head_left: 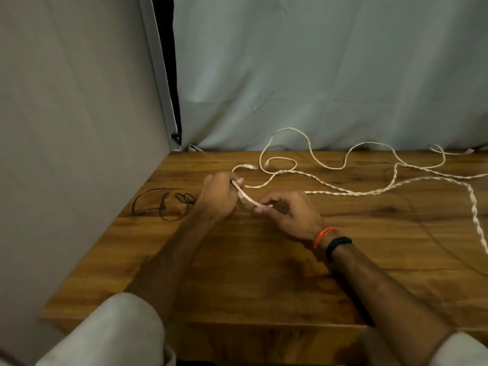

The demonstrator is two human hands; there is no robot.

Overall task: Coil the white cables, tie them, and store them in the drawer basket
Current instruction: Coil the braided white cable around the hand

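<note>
I'm seeing coiling just starting. Left of the white cables [330, 192], black ties [163, 204] are lying on the surface [264, 273]. Left hand [217, 196] and right hand [289, 213] fingers are pinching one cable end. Next I'd be looping; basket not visible.

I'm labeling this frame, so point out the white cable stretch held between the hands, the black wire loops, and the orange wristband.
white cable stretch [248, 198], head view, mid-span between the hands
black wire loops [148, 204], head view, left loop
orange wristband [323, 235], head view, band's middle
</note>
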